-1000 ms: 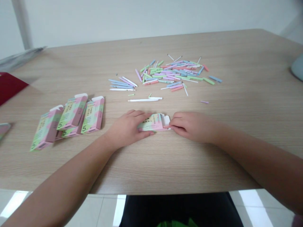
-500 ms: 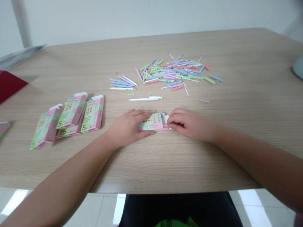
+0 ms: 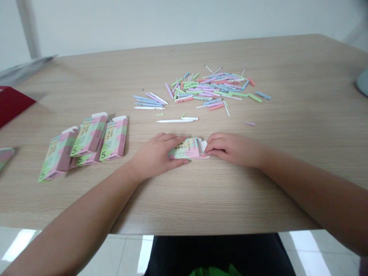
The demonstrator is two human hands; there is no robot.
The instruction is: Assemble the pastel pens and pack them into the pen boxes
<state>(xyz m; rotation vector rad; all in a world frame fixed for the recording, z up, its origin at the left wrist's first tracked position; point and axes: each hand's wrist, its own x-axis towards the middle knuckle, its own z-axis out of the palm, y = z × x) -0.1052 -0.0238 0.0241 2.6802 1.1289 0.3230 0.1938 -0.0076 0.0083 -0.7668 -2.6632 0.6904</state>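
A small pink and green pen box (image 3: 188, 148) lies on the table in front of me, its open end facing right. My left hand (image 3: 158, 155) is closed around its left part, thumb on the near side and fingers over the top. My right hand (image 3: 230, 148) is at the open end, fingertips pinched together by the white flap (image 3: 202, 145). Something reddish shows at the box's mouth beside those fingertips; what the pinch holds is hidden. Beyond the box lie two white pens (image 3: 175, 121).
Several similar boxes (image 3: 113, 138) are stacked at the left. Farther back spreads a pile of coloured pen parts (image 3: 212, 86), with a row of pens (image 3: 148, 101) left of it. A red object (image 3: 14, 105) sits at the left edge, a grey one (image 3: 362, 83) at the right.
My right fingertips have shifted slightly and closed more tightly at the box's open end. The left hand keeps its hold on the box. The whole view has drifted a little.
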